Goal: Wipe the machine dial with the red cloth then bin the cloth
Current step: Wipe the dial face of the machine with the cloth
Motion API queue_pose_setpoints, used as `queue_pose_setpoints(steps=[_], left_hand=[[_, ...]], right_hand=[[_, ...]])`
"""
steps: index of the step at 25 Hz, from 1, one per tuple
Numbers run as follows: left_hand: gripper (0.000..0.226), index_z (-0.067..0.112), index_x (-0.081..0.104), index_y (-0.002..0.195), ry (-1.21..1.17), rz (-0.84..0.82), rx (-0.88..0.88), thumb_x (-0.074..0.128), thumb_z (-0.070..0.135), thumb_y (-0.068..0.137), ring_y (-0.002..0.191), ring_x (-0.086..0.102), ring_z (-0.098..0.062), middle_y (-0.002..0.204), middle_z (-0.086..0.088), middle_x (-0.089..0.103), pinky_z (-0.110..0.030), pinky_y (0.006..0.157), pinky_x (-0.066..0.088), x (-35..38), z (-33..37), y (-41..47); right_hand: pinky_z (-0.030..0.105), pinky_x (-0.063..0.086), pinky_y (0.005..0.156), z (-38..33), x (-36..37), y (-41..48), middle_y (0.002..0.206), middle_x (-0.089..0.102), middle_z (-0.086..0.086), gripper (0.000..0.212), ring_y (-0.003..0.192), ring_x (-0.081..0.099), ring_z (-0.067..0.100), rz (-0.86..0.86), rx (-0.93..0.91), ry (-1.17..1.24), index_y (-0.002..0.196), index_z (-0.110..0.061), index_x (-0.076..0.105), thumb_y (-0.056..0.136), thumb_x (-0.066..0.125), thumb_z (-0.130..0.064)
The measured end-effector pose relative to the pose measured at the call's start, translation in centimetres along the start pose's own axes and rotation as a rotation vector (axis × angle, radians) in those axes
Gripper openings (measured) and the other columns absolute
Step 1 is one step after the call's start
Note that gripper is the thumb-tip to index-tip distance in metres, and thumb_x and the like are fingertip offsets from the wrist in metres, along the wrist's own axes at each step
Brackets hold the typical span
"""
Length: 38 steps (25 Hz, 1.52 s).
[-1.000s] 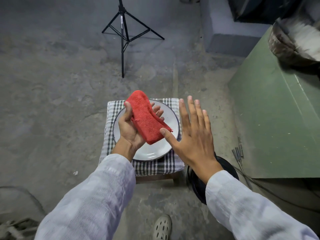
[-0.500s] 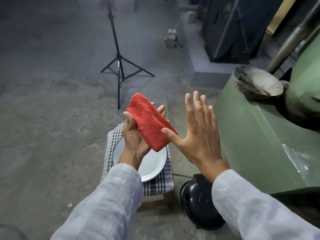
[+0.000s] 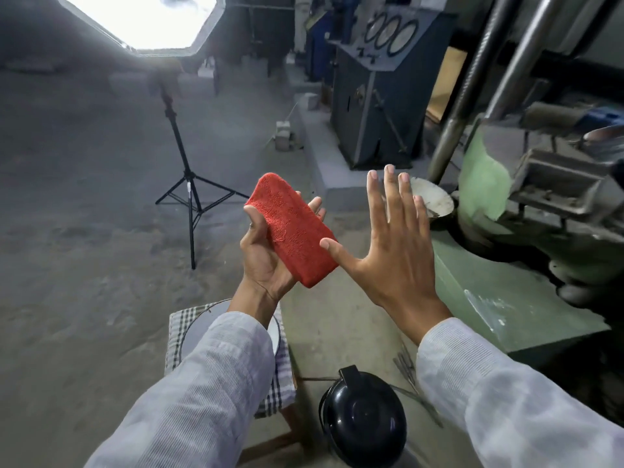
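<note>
A folded red cloth [image 3: 291, 231] lies across the palm of my left hand [image 3: 266, 261], held by thumb and fingers at chest height. Beside it my right hand [image 3: 393, 244] is spread flat with fingers apart, its thumb tip touching the cloth's right edge. Far off at the top, a dark blue machine [image 3: 374, 106] carries three round dials [image 3: 388, 32] on its slanted panel. A black round bin [image 3: 363, 420] with a domed lid stands on the floor below my right forearm.
A green machine [image 3: 506, 298] with steel columns fills the right side. A stool with a checked cloth [image 3: 175, 332] and a white plate [image 3: 275, 332] stands under my left arm. A light stand [image 3: 190, 194] is on the concrete floor to the left.
The view has tilted upward, bringing the dial machine and lamp into sight. Both hands rose with it, keeping the same hold on the cloth; the stool dropped toward the bottom.
</note>
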<state>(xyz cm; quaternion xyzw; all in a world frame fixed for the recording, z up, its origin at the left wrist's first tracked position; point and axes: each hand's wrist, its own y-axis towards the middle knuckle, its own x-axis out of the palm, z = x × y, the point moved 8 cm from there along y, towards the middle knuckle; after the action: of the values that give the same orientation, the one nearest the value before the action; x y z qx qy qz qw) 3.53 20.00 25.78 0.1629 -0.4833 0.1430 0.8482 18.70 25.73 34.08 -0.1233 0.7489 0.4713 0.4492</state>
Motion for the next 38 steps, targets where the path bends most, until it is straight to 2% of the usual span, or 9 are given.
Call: queue_pose_setpoints(steps=[10, 15, 20, 23, 25, 26, 30, 33, 38], left_hand=[[0.089, 0.011, 0.047, 0.151, -0.042, -0.259, -0.128, 0.049, 0.076, 0.090, 0.155, 0.034, -0.041, 0.164, -0.026, 0.038, -0.058, 0.130, 0.021, 28.2, -11.7, 0.4], [0.088, 0.002, 0.058, 0.141, -0.131, -0.330, -0.239, 0.049, 0.076, 0.093, 0.154, 0.035, -0.039, 0.165, -0.024, 0.037, -0.057, 0.128, 0.025, 43.3, -22.5, -3.6], [0.097, 0.000, 0.040, 0.157, -0.204, -0.355, -0.346, 0.053, 0.071, 0.093, 0.154, 0.034, -0.041, 0.165, -0.026, 0.036, -0.059, 0.128, 0.025, 55.1, -35.7, -9.4], [0.081, -0.001, 0.058, 0.145, -0.234, -0.361, -0.403, 0.048, 0.065, 0.099, 0.141, 0.053, -0.041, 0.152, -0.026, 0.053, -0.059, 0.121, 0.038, 60.7, -43.8, -13.0], [0.075, 0.000, 0.079, 0.112, -0.249, -0.386, -0.435, 0.041, 0.064, 0.104, 0.114, 0.072, -0.036, 0.122, -0.023, 0.074, -0.054, 0.107, 0.055, 64.3, -48.6, -15.8], [0.076, 0.000, 0.080, 0.106, -0.238, -0.392, -0.458, 0.041, 0.064, 0.104, 0.113, 0.072, -0.034, 0.116, -0.021, 0.075, -0.053, 0.108, 0.054, 65.4, -50.3, -16.7], [0.076, 0.002, 0.057, 0.140, -0.242, -0.415, -0.566, 0.042, 0.066, 0.102, 0.138, 0.048, -0.039, 0.137, -0.025, 0.055, -0.054, 0.129, 0.024, 70.3, -57.0, -20.0], [0.065, 0.004, 0.062, 0.126, -0.253, -0.390, -0.611, 0.046, 0.062, 0.102, 0.116, 0.061, -0.036, 0.117, -0.021, 0.064, -0.053, 0.126, 0.031, 72.8, -61.2, -21.1], [0.043, 0.007, 0.064, 0.122, -0.203, -0.363, -0.659, 0.054, 0.043, 0.100, 0.103, 0.065, -0.030, 0.109, -0.016, 0.067, -0.045, 0.118, 0.041, 76.5, -68.0, -20.8]], right_hand=[[0.048, 0.003, 0.137, 13.5, -26.7, -4.5, 0.182, -0.003, 0.009, 0.111, 0.169, -0.004, 0.026, 0.230, 0.148, -0.220, 0.172, -0.020, 0.001, 0.092, 0.036, -0.088], [0.048, 0.004, 0.137, 21.3, -41.9, -12.1, 0.182, -0.003, 0.008, 0.110, 0.169, -0.003, 0.026, 0.343, 0.239, -0.381, 0.172, -0.020, 0.001, 0.093, 0.035, -0.088], [0.050, 0.010, 0.136, 29.1, -56.2, -23.3, 0.181, 0.005, 0.011, 0.109, 0.168, 0.004, 0.029, 0.435, 0.358, -0.518, 0.172, -0.017, 0.010, 0.092, 0.038, -0.086], [0.048, 0.009, 0.135, 32.9, -63.5, -30.2, 0.180, 0.011, 0.013, 0.109, 0.167, 0.011, 0.032, 0.467, 0.446, -0.591, 0.171, -0.015, 0.016, 0.090, 0.040, -0.084], [0.046, 0.004, 0.134, 35.2, -67.5, -34.7, 0.180, 0.008, 0.014, 0.110, 0.168, 0.009, 0.032, 0.457, 0.516, -0.646, 0.172, -0.015, 0.013, 0.090, 0.037, -0.085], [0.045, 0.003, 0.135, 36.1, -68.7, -36.1, 0.181, 0.006, 0.013, 0.111, 0.168, 0.007, 0.031, 0.454, 0.542, -0.669, 0.172, -0.016, 0.011, 0.090, 0.036, -0.086], [0.050, 0.008, 0.136, 39.2, -74.0, -42.1, 0.181, 0.007, 0.010, 0.109, 0.168, 0.006, 0.030, 0.487, 0.632, -0.763, 0.172, -0.018, 0.011, 0.091, 0.038, -0.086], [0.052, 0.012, 0.136, 41.6, -76.8, -45.6, 0.181, 0.010, 0.012, 0.108, 0.168, 0.009, 0.032, 0.521, 0.688, -0.800, 0.172, -0.017, 0.013, 0.092, 0.040, -0.084], [0.049, 0.007, 0.135, 46.8, -79.5, -49.8, 0.181, 0.003, 0.011, 0.106, 0.168, 0.004, 0.029, 0.529, 0.814, -0.850, 0.169, -0.024, -0.001, 0.094, 0.045, -0.082]])
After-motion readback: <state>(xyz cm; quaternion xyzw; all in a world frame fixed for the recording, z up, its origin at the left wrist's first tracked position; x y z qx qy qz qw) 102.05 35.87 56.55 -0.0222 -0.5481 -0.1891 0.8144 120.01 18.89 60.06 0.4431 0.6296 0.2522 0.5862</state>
